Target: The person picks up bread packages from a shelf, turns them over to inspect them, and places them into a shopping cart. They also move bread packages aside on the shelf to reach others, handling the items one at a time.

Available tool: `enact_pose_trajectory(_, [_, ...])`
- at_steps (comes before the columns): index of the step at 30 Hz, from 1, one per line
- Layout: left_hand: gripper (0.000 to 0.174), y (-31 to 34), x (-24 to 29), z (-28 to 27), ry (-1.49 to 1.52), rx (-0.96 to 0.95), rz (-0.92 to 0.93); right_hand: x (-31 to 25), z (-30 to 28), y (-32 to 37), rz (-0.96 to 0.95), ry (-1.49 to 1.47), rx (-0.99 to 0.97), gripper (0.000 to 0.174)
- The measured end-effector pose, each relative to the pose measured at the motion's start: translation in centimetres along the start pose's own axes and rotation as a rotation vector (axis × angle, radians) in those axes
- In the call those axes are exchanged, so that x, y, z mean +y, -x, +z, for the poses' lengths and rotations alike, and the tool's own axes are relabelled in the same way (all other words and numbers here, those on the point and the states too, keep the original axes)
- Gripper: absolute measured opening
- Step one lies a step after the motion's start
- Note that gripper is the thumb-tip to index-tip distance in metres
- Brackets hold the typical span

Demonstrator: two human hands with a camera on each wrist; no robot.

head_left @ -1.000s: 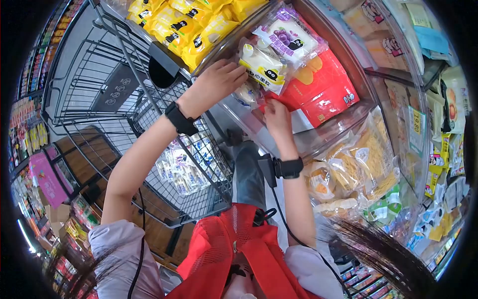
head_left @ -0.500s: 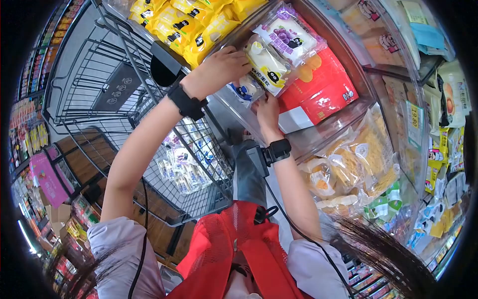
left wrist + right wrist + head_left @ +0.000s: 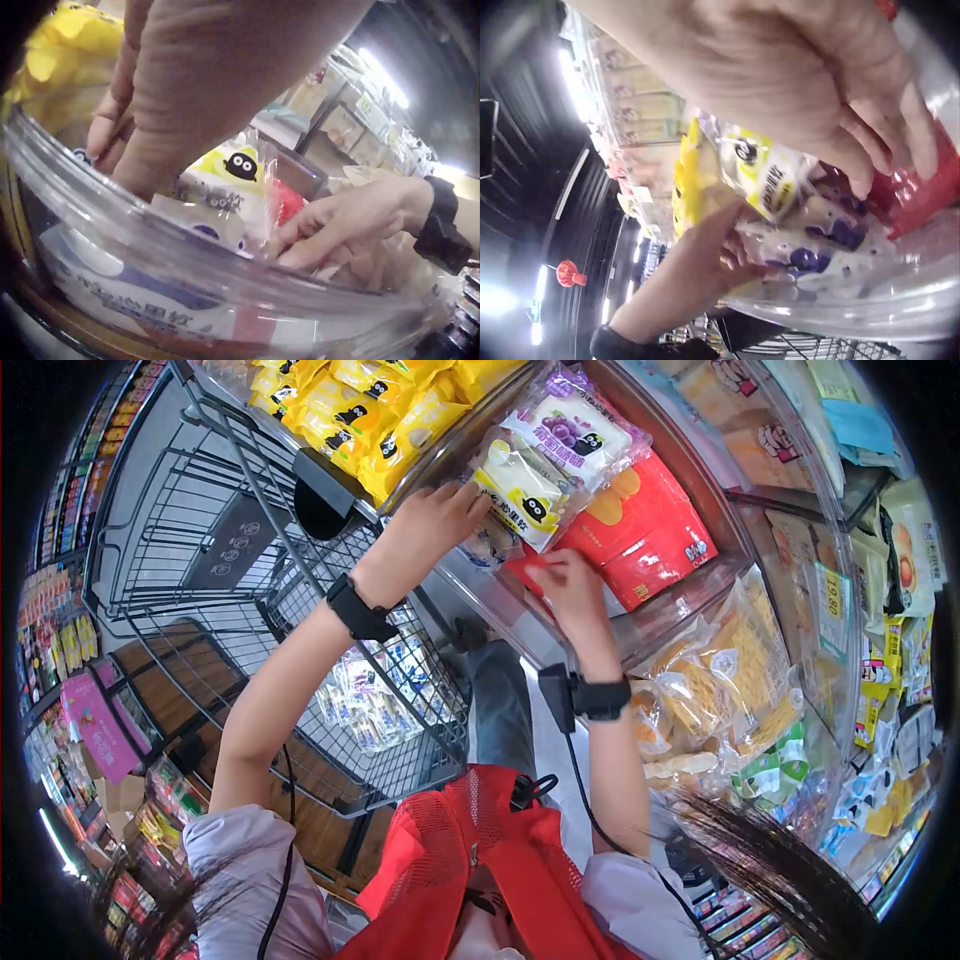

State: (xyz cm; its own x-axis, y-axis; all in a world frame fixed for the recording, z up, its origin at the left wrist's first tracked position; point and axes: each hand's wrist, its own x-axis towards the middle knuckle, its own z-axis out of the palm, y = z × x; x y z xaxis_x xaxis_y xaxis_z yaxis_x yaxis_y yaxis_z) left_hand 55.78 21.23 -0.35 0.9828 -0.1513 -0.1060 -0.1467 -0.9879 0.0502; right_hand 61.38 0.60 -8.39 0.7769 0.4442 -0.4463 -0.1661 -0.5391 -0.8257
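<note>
My left hand [image 3: 425,532] reaches over the near wall of a clear plastic bin, its fingers down at the wrapped snack packets. Beside its fingertips lies a white and yellow packet [image 3: 522,500] with a black cartoon figure. Lower against the wall is a white packet with blue print [image 3: 124,292], partly covered. Whether the left fingers grip a packet, I cannot tell. My right hand [image 3: 572,595] is bent over the red packaging [image 3: 640,545], fingertips touching its near edge in the right wrist view. A purple grape-print packet [image 3: 575,425] lies farther back.
A wire shopping cart [image 3: 190,560] stands at left, with several small packets [image 3: 375,695] in its basket. Yellow packets [image 3: 350,410] fill the neighbouring bin. Bagged golden snacks [image 3: 720,670] lie in front at right. Shelves with price tags [image 3: 832,610] rise along the right side.
My right hand went left toward the blue-print packet, then back right to the red packaging. The white and yellow packet shifted slightly. My left hand stays near the same spot.
</note>
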Motion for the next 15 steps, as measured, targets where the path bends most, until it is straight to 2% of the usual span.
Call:
enact_pose_trajectory(2, [0.042, 0.3, 0.1, -1.2, 0.046, 0.011, -0.012, -4.0, -1.9, 1.1, -0.058, -0.133, 0.119, 0.027])
enact_pose_trajectory(4, [0.046, 0.2, 0.5, -2.0, 0.029, -0.013, -0.038, -5.5, -2.0, 0.7, -0.128, -0.105, 0.196, 0.028])
enact_pose_trajectory(6, [0.058, -0.2, 1.0, -1.7, -0.092, 0.046, -0.070, -6.6, -1.8, -0.2, -0.170, -0.014, 0.233, 0.026])
enact_pose_trajectory(7, [0.065, -0.4, 1.1, -1.4, -0.154, 0.077, -0.085, -6.9, -1.8, -0.6, -0.161, -0.060, 0.229, 0.025])
enact_pose_trajectory(10, [0.083, -0.4, 0.7, -0.5, -0.086, 0.151, -0.039, -7.3, -1.2, -1.5, -0.147, -0.222, 0.226, 0.021])
enact_pose_trajectory(13, [0.092, 0.0, 0.2, 0.9, -0.005, 0.124, -0.007, -7.4, -0.2, -1.6, -0.145, -0.415, 0.222, 0.019])
enact_pose_trajectory(15, [0.092, 0.1, 0.6, 0.7, 0.214, 0.130, -0.021, -6.9, 0.6, -1.3, -0.121, -0.528, 0.192, 0.017])
